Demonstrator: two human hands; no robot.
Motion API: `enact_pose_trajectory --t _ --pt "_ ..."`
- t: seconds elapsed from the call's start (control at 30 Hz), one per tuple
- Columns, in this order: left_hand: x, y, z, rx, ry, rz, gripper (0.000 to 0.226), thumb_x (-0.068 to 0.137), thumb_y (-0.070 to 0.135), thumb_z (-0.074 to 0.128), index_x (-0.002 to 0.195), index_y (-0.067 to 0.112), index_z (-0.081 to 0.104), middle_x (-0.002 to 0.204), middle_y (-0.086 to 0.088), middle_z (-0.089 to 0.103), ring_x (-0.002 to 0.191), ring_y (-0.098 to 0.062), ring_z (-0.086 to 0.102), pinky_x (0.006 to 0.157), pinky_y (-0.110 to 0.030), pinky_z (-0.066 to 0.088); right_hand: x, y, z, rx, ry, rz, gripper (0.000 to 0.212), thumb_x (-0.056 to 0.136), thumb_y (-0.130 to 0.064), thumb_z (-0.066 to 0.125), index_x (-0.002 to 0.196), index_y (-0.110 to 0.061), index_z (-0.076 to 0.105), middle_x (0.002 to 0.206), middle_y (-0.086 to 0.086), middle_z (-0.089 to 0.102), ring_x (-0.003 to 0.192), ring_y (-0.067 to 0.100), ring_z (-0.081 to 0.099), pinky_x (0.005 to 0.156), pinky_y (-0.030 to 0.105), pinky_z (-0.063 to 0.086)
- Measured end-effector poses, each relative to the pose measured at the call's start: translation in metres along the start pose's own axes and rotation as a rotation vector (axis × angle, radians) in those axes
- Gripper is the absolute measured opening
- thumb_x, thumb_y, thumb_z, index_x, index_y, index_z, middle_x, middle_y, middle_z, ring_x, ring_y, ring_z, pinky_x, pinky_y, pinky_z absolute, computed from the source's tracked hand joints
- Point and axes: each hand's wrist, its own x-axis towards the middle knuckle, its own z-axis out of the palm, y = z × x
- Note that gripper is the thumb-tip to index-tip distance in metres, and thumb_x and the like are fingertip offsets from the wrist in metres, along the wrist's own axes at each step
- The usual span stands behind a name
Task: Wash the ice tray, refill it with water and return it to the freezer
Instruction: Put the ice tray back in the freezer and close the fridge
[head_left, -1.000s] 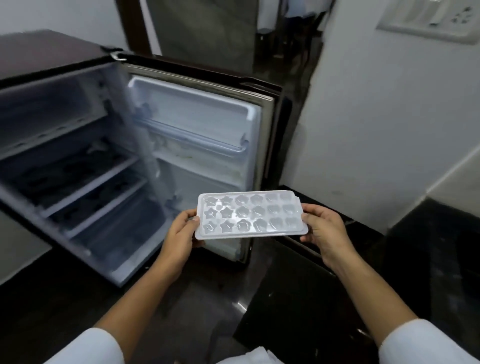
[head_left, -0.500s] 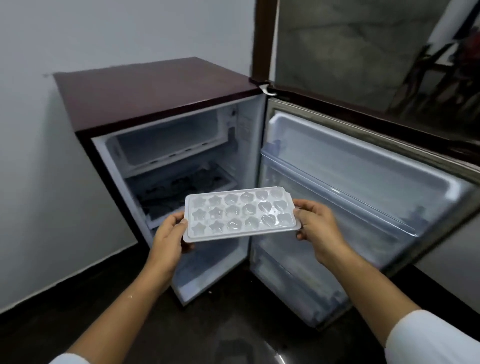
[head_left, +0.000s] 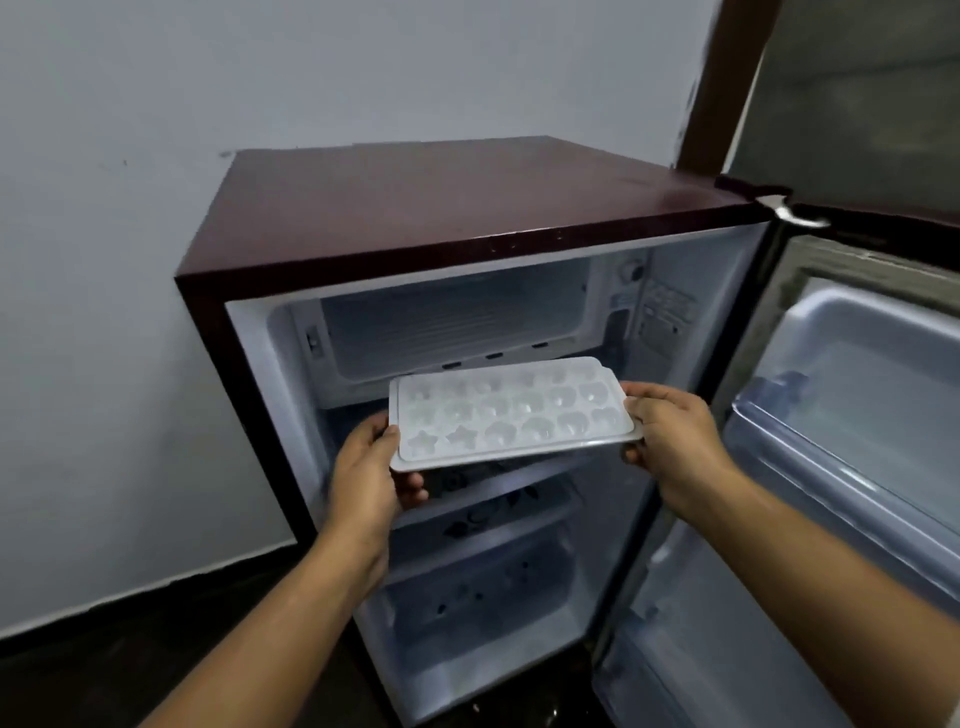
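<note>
1. Near: left hand (head_left: 366, 470) at the 9 o'clock end of the tray (head_left: 511, 415), right hand (head_left: 672, 441) at 3. We see both pinching its short ends.
2. Tray: held roughly level before the open fridge (head_left: 467, 202), just below the freezer (head_left: 457, 327) mouth at 12.
3. Far: door (head_left: 857, 395), swung wide at 3.

Risks, as we judge them: a tilt on the lift spills water (fill level unclear), and the far edge catching the freezer lip jolts the tray.
</note>
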Motion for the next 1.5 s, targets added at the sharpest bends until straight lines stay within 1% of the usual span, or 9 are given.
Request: enact_pose_trajectory --t 0.4,0.53,0.7,0.93,1.0,1.07,1.2,1.33,1.5 --pt "0.082 0.005 0.013 -0.105 0.088 0.091 0.028 0.108 0.011 0.045 0.125 0.017 0.067 0.083 0.001 0.068 0.05 -0.004 0.056 0.048 -0.021 0.053 0.102 -0.001 0.068 0.095 -0.114 -0.049 0.025 0.096 0.005 0.051 0.088 -0.004 0.073 0.082 0.014 0.063 0.067 0.024 0.055 0.052 0.031 0.042" --pt "0.081 0.007 0.016 -0.143 0.11 0.093 0.023 0.108 0.009 0.048 0.112 0.019 0.068 0.092 -0.003 0.07 0.067 -0.012 0.062 0.056 -0.023 0.06 0.116 -0.006 0.075 0.117 -0.129 -0.033 0.025 0.1 0.003 0.049 0.105 0.001 0.073 0.092 0.015 0.067 0.068 0.021 0.058 0.051 0.029 0.044" --pt "0.083 0.012 0.015 -0.239 0.166 0.086 0.031 0.107 0.003 0.051 0.136 0.01 0.059 0.12 -0.01 0.068 0.091 -0.019 0.073 0.065 -0.025 0.064 0.126 -0.014 0.078 0.18 -0.141 0.055 0.018 0.103 -0.003 0.055 0.103 -0.003 0.072 0.1 0.015 0.072 0.074 0.022 0.066 0.055 0.027 0.057" --pt "0.074 0.012 0.022 -0.227 0.16 0.164 0.044 0.104 -0.004 0.052 0.146 0.008 0.053 0.126 -0.008 0.068 0.105 -0.021 0.075 0.08 -0.025 0.061 0.12 -0.021 0.071 0.351 -0.153 0.067 0.016 0.103 0.0 0.053 0.114 -0.003 0.065 0.111 0.015 0.068 0.083 0.026 0.071 0.076 0.038 0.065" --pt "0.068 0.004 0.022 -0.09 0.215 0.271 0.047 0.104 0.002 0.054 0.149 0.016 0.053 0.134 -0.003 0.066 0.111 -0.018 0.072 0.087 -0.028 0.061 0.112 -0.012 0.064 0.23 -0.133 -0.104 0.029 0.103 0.0 0.05 0.126 -0.009 0.064 0.118 0.007 0.067 0.092 0.021 0.071 0.088 0.035 0.063" --pt "0.058 -0.01 0.021 0.302 0.307 0.496 0.047 0.105 0.015 0.058 0.15 0.025 0.052 0.141 0.004 0.059 0.113 -0.013 0.067 0.098 -0.04 0.057 0.099 0.006 0.055 -0.16 -0.077 -0.46 0.036 0.104 -0.008 0.052 0.138 -0.017 0.06 0.125 -0.003 0.063 0.108 0.012 0.065 0.094 0.023 0.056" --pt "0.049 -0.034 0.024 1.1 0.184 0.833 0.068 0.101 0.044 0.053 0.161 0.017 0.035 0.169 -0.006 0.026 0.154 -0.028 0.029 0.122 -0.046 0.031 0.084 0.04 0.05 -0.808 -0.107 -1.003 0.052 0.102 -0.025 0.057 0.151 -0.01 0.047 0.153 0.011 0.047 0.143 0.026 0.041 0.117 0.039 0.039" --pt "0.063 -0.047 0.025 1.448 0.142 0.814 0.087 0.099 0.062 0.041 0.165 0.007 0.022 0.173 -0.014 0.014 0.161 -0.031 0.011 0.129 -0.052 0.018 0.089 0.051 0.055 -1.141 -0.145 -1.081 0.067 0.103 -0.044 0.047 0.156 -0.004 0.039 0.163 0.019 0.035 0.153 0.036 0.028 0.125 0.053 0.027" --pt "0.08 -0.045 0.02 1.599 0.118 0.816 0.095 0.099 0.071 0.033 0.164 0.004 0.02 0.174 -0.016 0.011 0.161 -0.032 0.009 0.129 -0.054 0.015 0.102 0.051 0.057 -1.294 -0.207 -1.076 0.08 0.104 -0.059 0.032 0.16 -0.001 0.03 0.169 0.019 0.023 0.157 0.036 0.018 0.127 0.057 0.019"
